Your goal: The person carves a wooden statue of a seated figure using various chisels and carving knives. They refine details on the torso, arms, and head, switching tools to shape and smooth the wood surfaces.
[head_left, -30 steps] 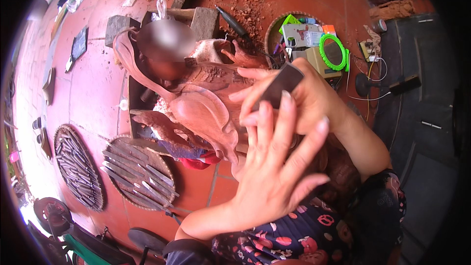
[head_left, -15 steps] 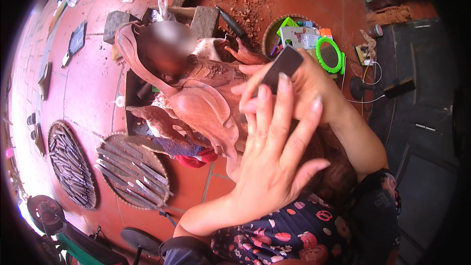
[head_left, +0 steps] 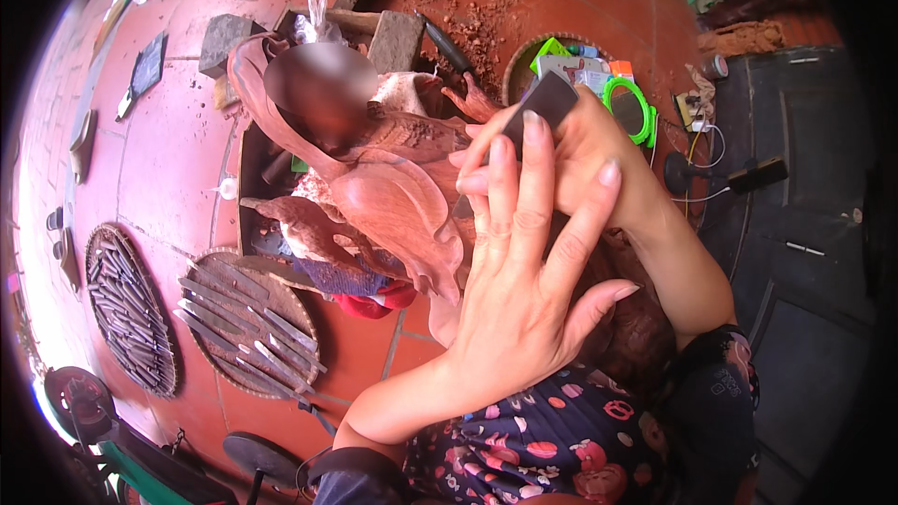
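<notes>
My right hand (head_left: pixel 603 154) is closed around a dark grey flat rectangular block (head_left: pixel 552 98), held up over a reddish wood carving (head_left: pixel 388 201). In front of it is my left hand (head_left: pixel 510 309), its back facing up and its fingers spread. Two left fingertips lie at the lower edge of the block, and the left fingers cover much of the right hand's fingers. Whether anything thin lies between the two hands is hidden. The carving has smooth flowing folds and rests among cloths; its upper end is blurred.
On the left, a round woven tray (head_left: pixel 309 332) holds several long metal tools, and a second tray (head_left: pixel 173 355) is full of dark tools. A green-framed mirror (head_left: pixel 648 138) stands by a basket (head_left: pixel 510 84) of small items. Wood chips (head_left: pixel 477 14) litter the tiled floor.
Both hands and the block have shifted slightly upward in the picture. My left fingertips sit a little higher, and the left thumb has moved a little to the right. The grip looks unchanged.
</notes>
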`<state>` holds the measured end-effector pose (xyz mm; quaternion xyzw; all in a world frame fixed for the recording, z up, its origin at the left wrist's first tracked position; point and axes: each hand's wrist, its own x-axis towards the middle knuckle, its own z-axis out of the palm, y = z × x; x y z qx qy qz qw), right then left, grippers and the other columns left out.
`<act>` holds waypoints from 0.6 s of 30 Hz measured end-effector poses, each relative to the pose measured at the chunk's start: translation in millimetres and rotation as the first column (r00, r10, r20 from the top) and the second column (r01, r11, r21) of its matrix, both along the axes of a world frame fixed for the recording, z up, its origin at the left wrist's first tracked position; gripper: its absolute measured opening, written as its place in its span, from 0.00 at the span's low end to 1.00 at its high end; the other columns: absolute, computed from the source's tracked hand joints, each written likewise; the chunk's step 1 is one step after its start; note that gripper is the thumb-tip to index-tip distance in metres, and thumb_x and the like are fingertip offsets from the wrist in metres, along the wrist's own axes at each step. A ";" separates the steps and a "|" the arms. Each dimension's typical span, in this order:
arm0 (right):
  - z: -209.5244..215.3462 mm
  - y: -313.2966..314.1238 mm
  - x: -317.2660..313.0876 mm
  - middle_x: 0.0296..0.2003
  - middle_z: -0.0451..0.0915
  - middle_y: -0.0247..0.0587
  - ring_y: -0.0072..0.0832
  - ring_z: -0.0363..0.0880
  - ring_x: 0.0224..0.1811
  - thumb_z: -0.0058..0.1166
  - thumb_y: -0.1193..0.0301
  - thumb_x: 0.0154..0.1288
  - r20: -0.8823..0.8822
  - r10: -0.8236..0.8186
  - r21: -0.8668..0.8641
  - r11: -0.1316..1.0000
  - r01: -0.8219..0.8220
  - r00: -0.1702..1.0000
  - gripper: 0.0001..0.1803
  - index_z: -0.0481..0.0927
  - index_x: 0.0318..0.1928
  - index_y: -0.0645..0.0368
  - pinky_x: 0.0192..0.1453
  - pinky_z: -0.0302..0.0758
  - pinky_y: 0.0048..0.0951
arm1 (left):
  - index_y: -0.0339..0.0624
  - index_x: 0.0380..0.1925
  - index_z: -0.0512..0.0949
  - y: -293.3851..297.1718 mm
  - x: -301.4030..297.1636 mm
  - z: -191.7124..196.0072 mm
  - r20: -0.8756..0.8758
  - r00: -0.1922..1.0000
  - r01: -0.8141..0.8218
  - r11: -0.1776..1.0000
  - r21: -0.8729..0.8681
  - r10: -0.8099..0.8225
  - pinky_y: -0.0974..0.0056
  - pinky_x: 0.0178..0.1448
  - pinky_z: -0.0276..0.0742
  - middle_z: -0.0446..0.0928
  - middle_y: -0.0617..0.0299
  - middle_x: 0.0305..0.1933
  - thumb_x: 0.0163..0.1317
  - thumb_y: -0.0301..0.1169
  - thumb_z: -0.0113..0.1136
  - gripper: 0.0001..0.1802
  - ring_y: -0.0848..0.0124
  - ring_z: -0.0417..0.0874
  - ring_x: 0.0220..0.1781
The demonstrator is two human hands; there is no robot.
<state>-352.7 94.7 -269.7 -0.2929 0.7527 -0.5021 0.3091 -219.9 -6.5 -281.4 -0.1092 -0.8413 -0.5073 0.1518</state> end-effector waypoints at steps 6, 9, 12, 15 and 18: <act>-3.7 -3.0 2.1 0.29 0.86 0.38 0.22 0.84 0.32 0.64 0.73 0.53 -0.125 -0.026 -0.150 0.989 0.007 0.992 0.09 0.85 0.35 0.62 0.40 0.80 0.27 | 0.43 0.71 0.63 -1.7 -2.2 -0.6 0.003 1.000 0.001 1.000 0.008 -0.001 0.37 0.77 0.42 0.41 0.26 0.77 0.61 0.53 0.63 0.43 0.29 0.40 0.78; -6.9 2.8 4.9 0.28 0.86 0.38 0.23 0.83 0.31 0.64 0.72 0.54 -0.121 0.019 -0.238 0.970 -0.047 0.993 0.09 0.85 0.35 0.62 0.40 0.80 0.27 | 0.51 0.73 0.61 5.5 6.0 4.1 0.054 0.998 0.037 0.994 0.098 -0.042 0.38 0.78 0.40 0.42 0.36 0.79 0.60 0.45 0.64 0.42 0.36 0.41 0.80; -12.7 5.1 1.6 0.29 0.86 0.38 0.24 0.84 0.32 0.63 0.73 0.57 -0.183 0.081 -0.254 0.959 -0.127 0.980 0.07 0.85 0.35 0.62 0.42 0.80 0.29 | 0.52 0.73 0.61 7.0 9.7 3.9 0.065 0.997 0.035 0.997 0.063 -0.039 0.38 0.77 0.41 0.42 0.36 0.79 0.60 0.46 0.63 0.41 0.37 0.41 0.80; -3.9 -0.4 5.7 0.30 0.87 0.38 0.25 0.86 0.34 0.64 0.72 0.56 -0.052 -0.028 -0.131 0.991 0.021 0.998 0.07 0.86 0.35 0.61 0.53 0.81 0.33 | 0.52 0.73 0.61 5.5 2.2 -0.2 0.033 0.999 -0.003 0.998 0.066 0.001 0.37 0.77 0.42 0.42 0.37 0.79 0.61 0.47 0.62 0.41 0.36 0.41 0.80; -9.0 7.1 3.5 0.29 0.86 0.38 0.25 0.85 0.33 0.63 0.73 0.56 -0.167 0.063 -0.224 0.969 -0.100 0.984 0.06 0.86 0.35 0.62 0.48 0.82 0.30 | 0.52 0.73 0.61 12.2 12.9 5.0 0.084 0.995 0.048 0.992 0.116 -0.057 0.38 0.77 0.41 0.42 0.37 0.79 0.61 0.45 0.63 0.41 0.37 0.41 0.80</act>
